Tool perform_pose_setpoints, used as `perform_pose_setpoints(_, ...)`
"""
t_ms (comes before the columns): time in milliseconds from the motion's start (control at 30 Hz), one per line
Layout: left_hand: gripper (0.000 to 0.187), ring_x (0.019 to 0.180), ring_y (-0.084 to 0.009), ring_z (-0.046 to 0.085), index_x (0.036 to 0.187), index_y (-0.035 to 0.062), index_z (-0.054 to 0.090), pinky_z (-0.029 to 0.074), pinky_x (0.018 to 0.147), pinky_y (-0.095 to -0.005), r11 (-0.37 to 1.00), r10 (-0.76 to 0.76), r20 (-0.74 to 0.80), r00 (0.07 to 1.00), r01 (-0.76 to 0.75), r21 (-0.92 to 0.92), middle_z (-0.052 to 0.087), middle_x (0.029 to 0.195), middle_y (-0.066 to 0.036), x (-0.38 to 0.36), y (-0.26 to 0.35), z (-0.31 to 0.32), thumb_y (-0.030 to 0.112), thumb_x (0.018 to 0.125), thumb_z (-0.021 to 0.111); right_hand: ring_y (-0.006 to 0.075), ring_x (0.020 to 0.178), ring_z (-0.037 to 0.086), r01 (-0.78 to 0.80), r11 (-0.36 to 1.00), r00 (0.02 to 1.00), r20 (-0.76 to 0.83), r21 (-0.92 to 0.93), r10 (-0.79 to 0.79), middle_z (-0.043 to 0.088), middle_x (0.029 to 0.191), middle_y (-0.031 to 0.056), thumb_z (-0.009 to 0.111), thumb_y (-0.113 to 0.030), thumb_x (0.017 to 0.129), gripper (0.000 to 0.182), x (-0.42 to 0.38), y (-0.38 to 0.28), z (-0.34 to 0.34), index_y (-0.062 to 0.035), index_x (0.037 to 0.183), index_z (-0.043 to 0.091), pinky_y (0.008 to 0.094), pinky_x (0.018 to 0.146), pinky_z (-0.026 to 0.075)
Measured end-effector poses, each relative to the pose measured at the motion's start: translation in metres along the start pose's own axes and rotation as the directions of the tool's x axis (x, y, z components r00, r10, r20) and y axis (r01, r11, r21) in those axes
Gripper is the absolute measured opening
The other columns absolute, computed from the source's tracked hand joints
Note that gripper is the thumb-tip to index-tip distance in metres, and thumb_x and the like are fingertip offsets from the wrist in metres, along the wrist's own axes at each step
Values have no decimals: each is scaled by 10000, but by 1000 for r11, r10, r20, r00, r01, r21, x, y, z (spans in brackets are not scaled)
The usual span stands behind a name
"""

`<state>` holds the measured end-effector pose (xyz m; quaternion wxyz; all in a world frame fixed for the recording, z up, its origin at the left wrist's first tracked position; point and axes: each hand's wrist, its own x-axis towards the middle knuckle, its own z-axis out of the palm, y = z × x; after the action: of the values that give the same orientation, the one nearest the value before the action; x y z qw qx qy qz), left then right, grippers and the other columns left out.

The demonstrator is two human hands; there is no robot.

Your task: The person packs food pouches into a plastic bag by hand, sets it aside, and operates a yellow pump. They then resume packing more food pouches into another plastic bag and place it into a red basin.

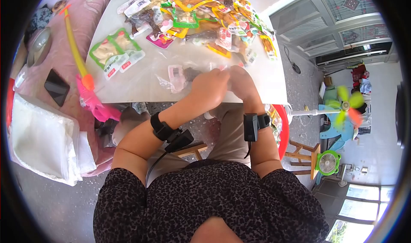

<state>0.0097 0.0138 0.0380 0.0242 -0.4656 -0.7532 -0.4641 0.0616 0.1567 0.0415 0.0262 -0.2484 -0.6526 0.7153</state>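
My left hand (211,85) and my right hand (242,83) meet over the near edge of the white table (141,87). Their fingers are closed together, and a clear, partly red wrapper edge seems to show by the fingertips, too blurred to name. Just left of my left hand lies a clear packet with a pale label (176,78) and dark contents. Beyond my hands spreads a heap of snack packets (205,18) in yellow, green and clear film. Two green-edged packets (113,52) lie side by side at the left, apart from the heap.
A pink-covered surface at the left holds a phone (56,88), a white foam box (40,136) and a yellow stick-like thing (76,50). A red tub (280,129) with packets stands by my right forearm. A wooden stool (306,157) and green fan (328,163) are farther right.
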Motion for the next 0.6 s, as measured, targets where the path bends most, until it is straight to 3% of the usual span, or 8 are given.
perform_pose_setpoints(67,90,659,-322,505,762,29,437,404,550,-401,1000,-10,-13,1000,10,-11,492,697,-139,0,-2,6,75,703,486,103,584,484,139,861,990,71,-490,-119,518,700,41,513,-125,765,138,3,6,7,-2,828,512,224,465,391)
perform_pose_setpoints(167,84,683,-324,504,767,30,443,402,562,-401,998,-43,-32,999,41,-57,498,712,-144,-2,-12,15,78,708,479,84,559,467,247,921,968,33,-302,-249,512,661,37,506,-123,754,138,11,30,10,12,780,519,220,464,377)
perform_pose_setpoints(233,82,700,-327,501,773,31,447,400,577,-399,992,-79,-3,997,78,-99,502,723,-148,-3,-16,16,79,712,473,90,551,469,124,982,991,-42,-144,-131,509,654,40,502,-120,749,146,12,28,-3,19,789,514,225,468,380)
perform_pose_setpoints(367,70,716,-332,496,769,29,449,394,601,-396,975,-140,44,989,145,-166,506,737,-147,-5,-20,17,78,720,459,108,544,498,93,877,894,-348,-471,-282,505,671,43,479,-111,755,156,11,29,-41,13,846,503,213,458,394)
perform_pose_setpoints(433,65,717,-332,495,764,26,447,392,604,-395,975,-123,19,992,125,-182,505,736,-147,-7,-20,17,77,724,454,125,557,526,16,992,878,-473,-122,-72,515,677,54,466,-91,754,118,10,23,-51,11,804,497,209,426,394)
perform_pose_setpoints(500,61,719,-332,493,755,24,444,389,603,-398,975,-130,9,991,130,-178,503,735,-148,-5,-22,20,77,726,452,145,550,536,243,955,922,-268,-168,-281,515,674,73,460,-77,765,92,30,52,-88,13,783,464,205,385,383)
perform_pose_setpoints(600,58,722,-332,490,751,23,442,386,604,-399,973,-133,7,991,133,-187,501,734,-149,-5,-21,20,76,727,449,129,517,502,145,989,943,-306,17,-133,499,658,69,472,-86,778,102,35,33,-82,14,764,464,192,364,353)
